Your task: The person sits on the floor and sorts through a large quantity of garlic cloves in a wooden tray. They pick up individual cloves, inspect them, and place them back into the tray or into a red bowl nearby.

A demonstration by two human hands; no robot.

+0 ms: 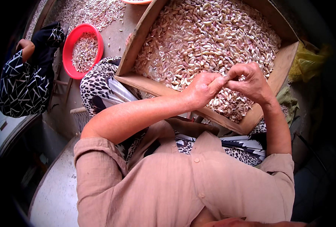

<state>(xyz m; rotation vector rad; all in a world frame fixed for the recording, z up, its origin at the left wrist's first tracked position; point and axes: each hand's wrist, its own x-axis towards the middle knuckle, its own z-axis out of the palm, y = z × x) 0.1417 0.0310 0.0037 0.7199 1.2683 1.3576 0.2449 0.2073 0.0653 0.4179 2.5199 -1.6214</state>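
Observation:
A wooden tray (pixel 145 86) full of loose garlic cloves (pixel 198 45) lies in front of me, its near corner close to my lap. Over the near part of the cloves my left hand (pixel 205 87) and my right hand (pixel 249 81) meet, thumbs and fingertips pinched together. Whatever sits between the fingertips is too small and covered to make out; a garlic clove would fit the size, but its shape does not show. Both hands are closed, held just above the heap.
To the left stands a red basin (pixel 65 56) with more cloves. Beyond it cloves lie spread over the floor (pixel 88 13). A person in black-and-white patterned clothes (pixel 24 85) sits at far left. A yellow plastic bag (pixel 308 62) rests beside the tray's right side.

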